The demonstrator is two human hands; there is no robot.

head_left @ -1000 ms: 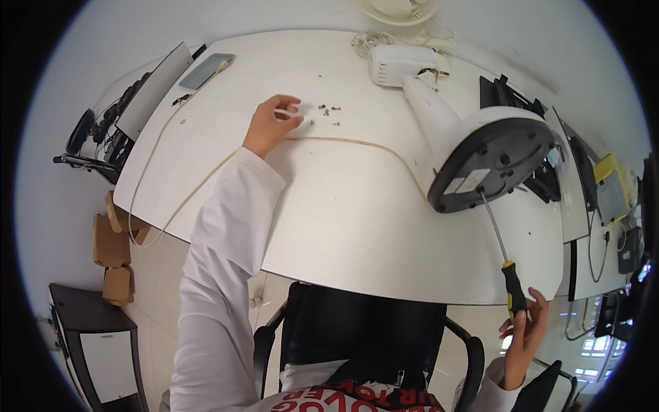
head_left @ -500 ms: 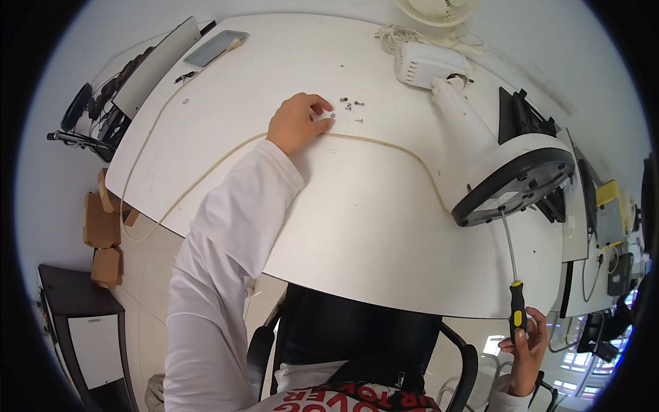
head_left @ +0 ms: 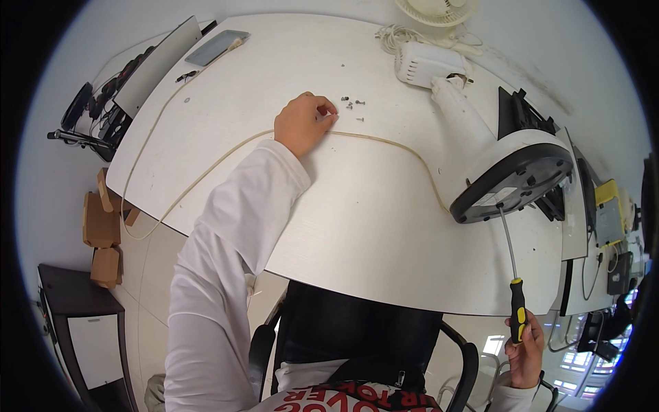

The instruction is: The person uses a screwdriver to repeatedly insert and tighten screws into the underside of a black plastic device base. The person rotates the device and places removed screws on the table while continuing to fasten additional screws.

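The black oval base (head_left: pixel 511 184) of a white plastic stand (head_left: pixel 458 113) lying on its side faces me at the table's right side. A long steel screwdriver with a black-and-yellow handle (head_left: pixel 517 296) meets its underside. My right hand (head_left: pixel 526 347) closes its fingers around the lower end of that handle. My left hand (head_left: pixel 302 125) rests on the white tabletop (head_left: pixel 357 233), thumb and forefinger nearly together; I cannot tell whether they pinch anything. Just beyond those fingertips lie small dark metal screws (head_left: pixel 360 103). A cream-coloured cable (head_left: pixel 374 138) runs past my left hand to the base.
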